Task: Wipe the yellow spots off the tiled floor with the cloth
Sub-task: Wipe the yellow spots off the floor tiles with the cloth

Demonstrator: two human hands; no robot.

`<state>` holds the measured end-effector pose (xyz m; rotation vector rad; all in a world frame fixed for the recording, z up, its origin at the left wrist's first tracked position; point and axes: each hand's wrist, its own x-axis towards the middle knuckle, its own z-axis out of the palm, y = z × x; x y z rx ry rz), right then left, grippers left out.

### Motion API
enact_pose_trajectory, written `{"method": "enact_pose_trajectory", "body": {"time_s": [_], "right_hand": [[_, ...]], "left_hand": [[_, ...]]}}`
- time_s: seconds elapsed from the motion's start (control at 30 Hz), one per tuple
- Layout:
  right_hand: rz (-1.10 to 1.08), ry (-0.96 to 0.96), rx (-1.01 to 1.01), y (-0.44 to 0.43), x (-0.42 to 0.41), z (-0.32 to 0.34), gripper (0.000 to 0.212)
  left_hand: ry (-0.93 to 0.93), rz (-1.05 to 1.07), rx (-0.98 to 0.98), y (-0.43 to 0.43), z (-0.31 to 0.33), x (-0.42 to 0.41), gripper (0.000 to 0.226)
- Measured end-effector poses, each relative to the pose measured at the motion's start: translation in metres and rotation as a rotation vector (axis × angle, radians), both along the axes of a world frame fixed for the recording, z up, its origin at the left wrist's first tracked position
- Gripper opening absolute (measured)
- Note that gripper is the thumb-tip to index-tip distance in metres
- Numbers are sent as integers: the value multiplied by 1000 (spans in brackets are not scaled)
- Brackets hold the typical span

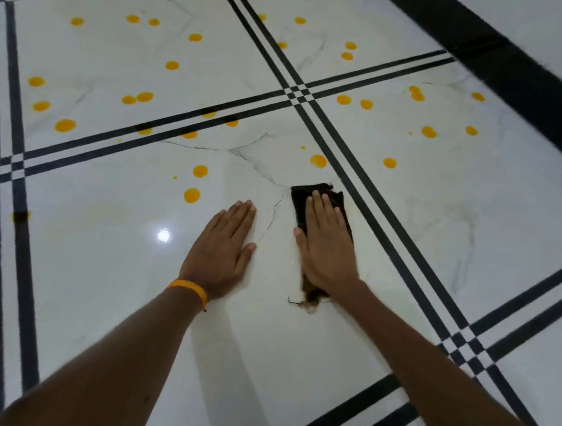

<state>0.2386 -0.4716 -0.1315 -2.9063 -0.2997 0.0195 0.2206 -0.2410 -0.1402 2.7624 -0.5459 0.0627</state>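
With right hand [326, 241] flat on the dark cloth [299, 204], fingers straight and together, and left hand [225, 242] flat on the tiled floor [96, 263] beside it as a brace, push straight ahead over the nearest yellow spot [318, 160]. Press evenly through the palm, overlap strokes, then work left toward the near pair [192, 195]. Refold to a clean face to avoid smearing.

Flat, open floor [96, 263] here. The right grip [326, 248] lies spread on the cloth [299, 204], and ahead of it there's bare tile right up to a yellow spot [318, 160] near the cloth's far edge. Off to its right, open tile runs across the black lines [402, 255]. On the other side sits the left grip [225, 242], flat on the floor, a narrow strip of tile between the two, and that blocks a sweep leftward.
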Motion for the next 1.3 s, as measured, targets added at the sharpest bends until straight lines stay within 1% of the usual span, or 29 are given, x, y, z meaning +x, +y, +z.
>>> {"method": "enact_pose_trajectory", "body": {"time_s": [0.03, 0.1, 0.17, 0.2, 0.23, 0.3, 0.33, 0.37, 0.4, 0.47, 0.5, 0.53, 0.57, 0.6, 0.67, 0.7, 0.73, 0.77, 0.8, 0.87, 0.93, 0.97, 1.0, 1.07, 1.1, 1.17, 1.2, 1.3], "right_hand": [[-6, -9, -21, -18, 8, 0, 71], [-128, -1, -48, -48, 39, 2, 75], [-268, -4, -91, -41, 62, 6, 77], [-258, -12, -105, -25, 59, 8, 76], [-168, 0, -90, -8, 47, 9, 74], [115, 28, -79, 2, -1, 5, 70], [228, 53, -63, -10, -20, 7, 70], [281, 64, -30, -29, -26, 8, 70], [260, 43, -32, -46, -20, 7, 70], [42, 31, -58, -70, 12, 9, 73], [-76, 17, -74, -70, 35, 9, 76], [-151, 13, -91, -61, 53, 10, 78], [-165, 10, -104, -45, 62, 11, 80], [-124, 21, -109, -28, 60, 10, 81], [87, 66, -108, -7, 25, 9, 78], [187, 73, -98, -13, -2, 7, 76], [241, 90, -84, -28, -23, 9, 75], [249, 92, -73, -46, -33, 11, 77], [198, 77, -84, -63, -33, 14, 80], [12, 78, -93, -89, -8, 21, 91], [-211, 72, -56, -100, 26, 19, 99], [-298, 56, -49, -94, 32, 18, 99], [-323, 51, -76, -85, 31, 15, 98], [-163, 79, -77, -71, 2, 15, 93], [-71, 44, -82, -93, 2, 8, 90], [39, 49, -57, -120, -7, 6, 88], [11, 30, -51, -135, -3, 8, 90], [-278, 24, -46, -175, 32, 4, 101]], "left_hand": [[0, 2, -6, -1, 0, 0, 63], [14, 8, 0, 1, 0, 0, 63], [24, 14, 7, 4, 1, 1, 63], [32, 11, 14, 4, 3, 3, 63], [39, 8, 17, 5, 5, 5, 64], [55, 14, 23, 1, 9, 3, 64], [57, 16, 24, -2, 11, 2, 64], [58, 14, 22, -4, 12, 1, 64], [62, 13, 18, -4, 12, 0, 64], [66, 22, 15, -3, 11, -1, 64], [63, 20, 19, -3, 10, 0, 64], [61, 21, 18, -3, 9, 1, 64], [56, 19, 10, -4, 8, 1, 64], [57, 17, 5, -4, 8, 2, 64], [67, 28, 2, 1, 6, 0, 64], [69, 35, -5, 1, 7, 0, 64], [75, 35, -9, 2, 9, 0, 64], [79, 24, -3, 1, 11, 2, 64], [84, 9, 18, -1, 16, 5, 64], [82, 20, 82, -6, 29, 19, 63], [86, 64, 118, -18, 38, 38, 56], [75, 97, 101, -26, 41, 47, 53], [77, 128, 67, -36, 41, 56, 54], [85, 133, 20, -47, 33, 64, 65], [55, 135, 20, -72, 26, 83, 70], [95, 211, -10, -84, 19, 90, 79], [112, 247, -23, -89, 17, 92, 82], [86, 281, 45, -96, 3, 89, 86]]}}
